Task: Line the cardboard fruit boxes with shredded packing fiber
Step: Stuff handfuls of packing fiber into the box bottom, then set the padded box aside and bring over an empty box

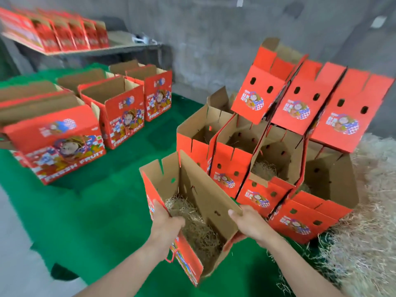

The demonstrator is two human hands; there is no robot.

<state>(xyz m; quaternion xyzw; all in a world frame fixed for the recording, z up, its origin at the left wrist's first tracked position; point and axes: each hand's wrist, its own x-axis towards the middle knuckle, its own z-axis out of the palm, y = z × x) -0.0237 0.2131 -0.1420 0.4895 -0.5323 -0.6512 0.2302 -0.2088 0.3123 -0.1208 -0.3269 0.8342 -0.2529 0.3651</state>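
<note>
Gripped at its rims by left hand [166,221] and right hand [246,221], the red cardboard fruit box [203,189] is best kept level lest its pale shredded fiber [192,224] be bunched

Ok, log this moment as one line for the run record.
fruit box: open, shredded fiber inside | left hand: grips left wall | right hand: grips right wall | fiber pile: at right
</note>
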